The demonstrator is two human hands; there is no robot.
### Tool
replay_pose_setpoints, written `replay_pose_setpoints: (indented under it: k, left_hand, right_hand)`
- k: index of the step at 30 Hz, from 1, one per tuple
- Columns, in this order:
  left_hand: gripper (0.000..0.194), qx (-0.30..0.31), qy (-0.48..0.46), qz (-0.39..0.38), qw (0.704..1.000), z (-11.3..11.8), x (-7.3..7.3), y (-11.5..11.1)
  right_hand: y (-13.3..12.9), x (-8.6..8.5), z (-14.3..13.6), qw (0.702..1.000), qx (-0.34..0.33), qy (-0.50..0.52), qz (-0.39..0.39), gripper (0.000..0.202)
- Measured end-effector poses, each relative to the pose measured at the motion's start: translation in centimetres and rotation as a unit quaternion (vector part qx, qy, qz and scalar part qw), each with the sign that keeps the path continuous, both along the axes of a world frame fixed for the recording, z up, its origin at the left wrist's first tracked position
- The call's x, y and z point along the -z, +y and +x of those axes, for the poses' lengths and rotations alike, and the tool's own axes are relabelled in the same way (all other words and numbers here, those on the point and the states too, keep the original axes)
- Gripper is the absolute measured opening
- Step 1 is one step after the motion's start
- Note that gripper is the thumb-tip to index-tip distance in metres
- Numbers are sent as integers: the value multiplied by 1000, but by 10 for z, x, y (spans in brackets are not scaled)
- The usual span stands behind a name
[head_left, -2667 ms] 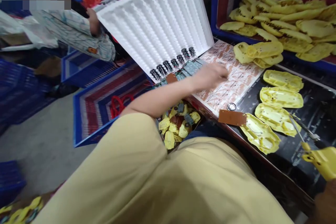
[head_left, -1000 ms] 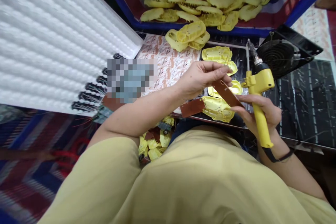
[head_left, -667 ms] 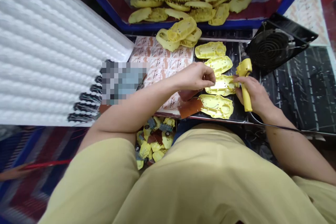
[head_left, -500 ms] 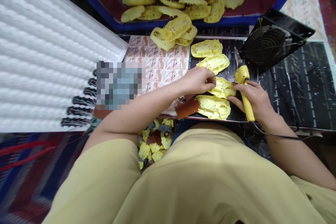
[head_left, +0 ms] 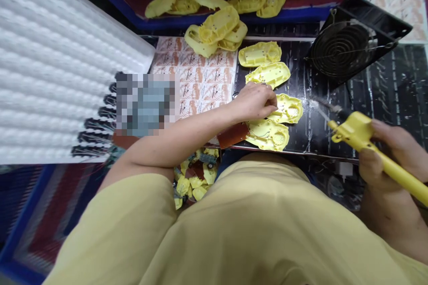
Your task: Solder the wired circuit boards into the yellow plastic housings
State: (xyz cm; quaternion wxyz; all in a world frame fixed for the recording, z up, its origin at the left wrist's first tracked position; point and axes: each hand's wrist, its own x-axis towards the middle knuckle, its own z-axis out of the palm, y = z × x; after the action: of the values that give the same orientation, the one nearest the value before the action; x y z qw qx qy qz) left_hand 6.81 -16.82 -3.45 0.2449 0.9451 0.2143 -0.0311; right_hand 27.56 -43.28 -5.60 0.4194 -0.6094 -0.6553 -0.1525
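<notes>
My left hand rests at the left end of a yellow plastic shell, fingers pinched together; what is between the fingertips is too small to make out. My right hand, at the right, is wrapped round a yellow soldering tool, whose dark tip points left towards the shells. Two more yellow shells lie above that shell, and another lies below it with a thin wire inside. An orange-brown board touches the lowest shell's left end.
A black fan stands at the back right. Stacked shells lie before a blue-rimmed crate full of yellow shells. White ribbed foam with dark wired parts is at left. Yellow pieces lie below the table edge.
My right hand has moved away from the shell to the right and nearer the camera, with the soldering tool. My left hand stays at the shell. The view has shifted slightly.
</notes>
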Motion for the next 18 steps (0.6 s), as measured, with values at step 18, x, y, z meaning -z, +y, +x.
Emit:
replay_pose_setpoints:
  k: [18]
  left_hand:
    - [17, -8, -3, -2, 1000, 5, 4, -2]
  right_hand:
    - [29, 4, -7, 987, -163, 2, -5, 28]
